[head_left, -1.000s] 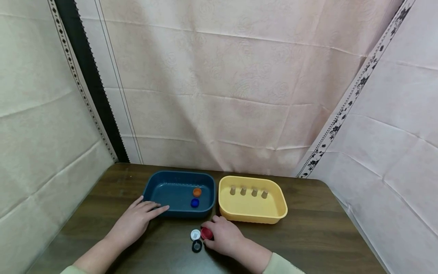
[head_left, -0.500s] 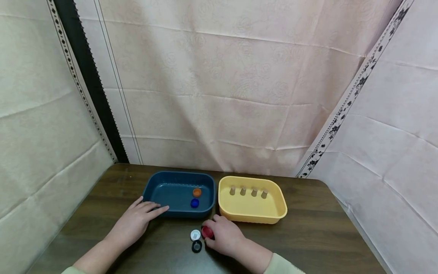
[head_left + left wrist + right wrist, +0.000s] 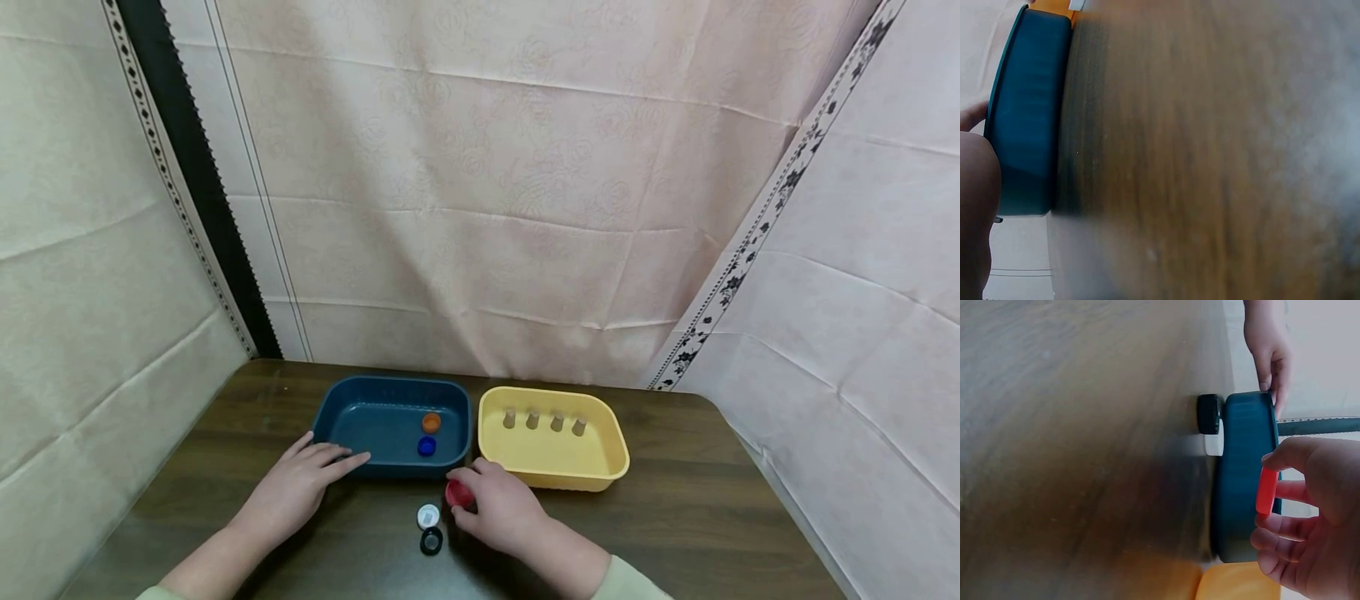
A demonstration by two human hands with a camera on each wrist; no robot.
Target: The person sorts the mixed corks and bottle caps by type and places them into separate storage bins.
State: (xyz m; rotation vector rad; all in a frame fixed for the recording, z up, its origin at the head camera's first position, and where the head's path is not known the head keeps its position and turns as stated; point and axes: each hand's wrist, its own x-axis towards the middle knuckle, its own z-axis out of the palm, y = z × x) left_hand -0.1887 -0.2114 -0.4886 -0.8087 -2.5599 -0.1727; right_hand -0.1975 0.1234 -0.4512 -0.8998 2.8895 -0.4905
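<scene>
A red bottle cap (image 3: 1266, 490) is pinched between the thumb and fingers of my right hand (image 3: 504, 510), lifted off the table just in front of the gap between the two trays. My left hand (image 3: 288, 483) lies with spread, straight fingers on the near left rim of the blue tray (image 3: 352, 392). Inside that tray are an orange cap (image 3: 431, 423) and a blue cap (image 3: 427, 447). On the table left of my right hand, a white cap (image 3: 428, 517) and a black cap (image 3: 431, 542) sit side by side.
A yellow tray (image 3: 555, 462) stands right of the blue one, with several small tan cork-like pegs (image 3: 533, 419) in a row inside it. Both trays are near the back of the dark wooden table (image 3: 697, 500). Pale cloth (image 3: 480, 208) hangs behind and at both sides.
My right hand has picked the red cap up from beside the white and black caps and moved slightly away toward the trays. The left hand stays put on the blue tray's rim.
</scene>
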